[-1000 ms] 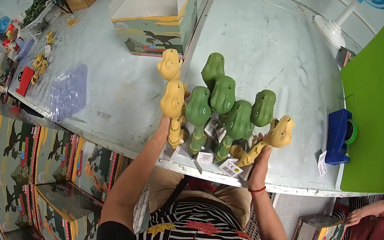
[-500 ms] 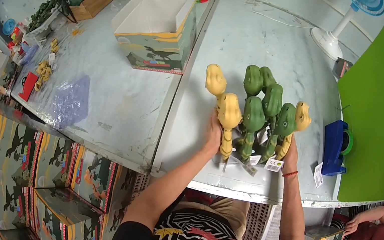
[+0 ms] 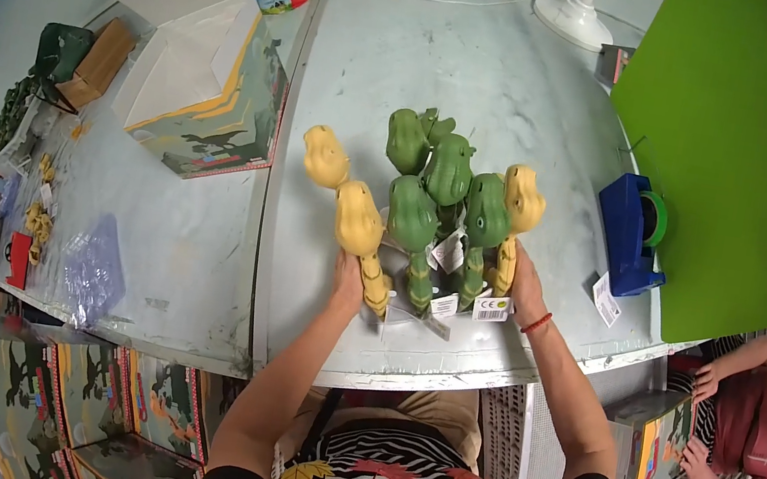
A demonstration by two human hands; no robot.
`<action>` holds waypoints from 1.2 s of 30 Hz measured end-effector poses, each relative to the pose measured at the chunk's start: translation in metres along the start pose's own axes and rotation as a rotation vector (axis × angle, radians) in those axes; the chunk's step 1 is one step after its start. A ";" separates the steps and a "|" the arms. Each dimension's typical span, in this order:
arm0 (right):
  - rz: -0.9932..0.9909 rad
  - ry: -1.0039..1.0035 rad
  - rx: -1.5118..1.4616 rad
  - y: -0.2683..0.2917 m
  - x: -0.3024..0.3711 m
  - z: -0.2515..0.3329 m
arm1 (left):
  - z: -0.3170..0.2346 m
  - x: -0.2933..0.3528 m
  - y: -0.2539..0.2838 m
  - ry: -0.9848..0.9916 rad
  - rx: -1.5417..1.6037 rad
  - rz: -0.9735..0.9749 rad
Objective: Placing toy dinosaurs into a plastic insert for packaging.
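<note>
Several toys with dinosaur heads on long striped necks stand bunched together at the middle of the table's near part. Green dinosaur toys (image 3: 412,216) fill the centre of the bunch. Two yellow dinosaur toys (image 3: 359,220) are on its left and another yellow dinosaur toy (image 3: 524,200) is on its right. My left hand (image 3: 348,286) clasps the bunch at its left side, and my right hand (image 3: 527,286) does so at the right. Both sets of fingers are partly hidden by the toys. White tags (image 3: 491,307) hang near the bottom of the necks.
A printed open box (image 3: 221,116) stands beyond the table seam at left. A blue tape dispenser (image 3: 630,235) sits right, by a green panel (image 3: 750,169). Plastic film (image 3: 97,268) lies at left. A co-worker's hands (image 3: 700,419) hold a box at lower right.
My view has turned, so the table and its things sit further left in the picture. More of the red bag shows. Both hands stay on the bunch of toys.
</note>
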State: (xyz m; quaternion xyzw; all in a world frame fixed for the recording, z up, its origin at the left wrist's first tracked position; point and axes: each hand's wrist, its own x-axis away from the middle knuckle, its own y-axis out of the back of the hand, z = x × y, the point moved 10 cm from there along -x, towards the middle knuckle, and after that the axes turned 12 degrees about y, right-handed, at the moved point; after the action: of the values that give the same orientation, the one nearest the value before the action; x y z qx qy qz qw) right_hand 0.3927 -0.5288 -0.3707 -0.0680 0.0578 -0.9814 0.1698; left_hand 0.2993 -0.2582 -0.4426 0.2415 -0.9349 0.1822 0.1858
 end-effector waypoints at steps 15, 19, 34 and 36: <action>-0.397 0.446 0.369 0.074 0.007 0.051 | -0.069 0.035 0.032 -0.318 -0.246 -0.024; -0.505 0.309 0.294 0.035 0.117 0.025 | -0.093 0.036 0.004 -0.655 -0.702 0.018; -0.349 0.160 -0.134 0.021 0.027 0.001 | -0.018 0.169 -0.029 -0.606 -0.882 -0.196; -0.377 0.128 -0.071 0.041 0.002 -0.001 | 0.014 0.169 -0.029 -0.274 -0.578 -0.099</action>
State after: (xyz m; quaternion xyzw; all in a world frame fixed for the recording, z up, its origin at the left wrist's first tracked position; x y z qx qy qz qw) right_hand 0.4042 -0.5672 -0.3770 -0.0208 0.0894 -0.9955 -0.0237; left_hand 0.1733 -0.3527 -0.3734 0.2461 -0.9513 -0.1344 0.1279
